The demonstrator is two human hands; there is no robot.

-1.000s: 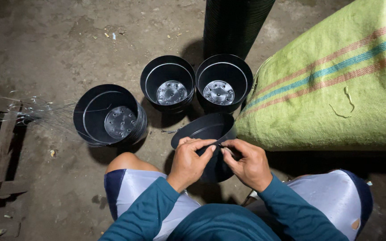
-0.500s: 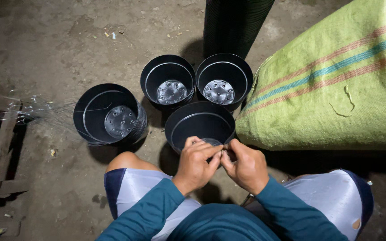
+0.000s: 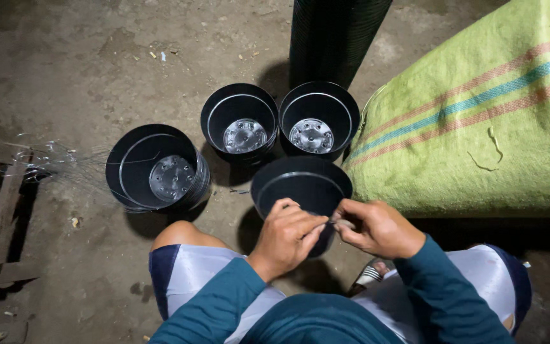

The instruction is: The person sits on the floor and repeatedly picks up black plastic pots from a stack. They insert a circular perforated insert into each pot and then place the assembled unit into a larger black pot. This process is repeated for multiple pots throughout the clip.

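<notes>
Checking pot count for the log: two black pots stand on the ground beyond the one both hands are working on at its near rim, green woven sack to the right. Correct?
Not quite: the head view shows three black pots on the ground, not two. The rest holds: left hand and right hand meet at the near rim of the fourth pot, with the green woven sack to the right.

a person in a long-sleeved teal top (image 3: 326,322), glossy silver-white shorts (image 3: 205,271) edged in dark blue, and a striped sandal (image 3: 369,275).
</notes>
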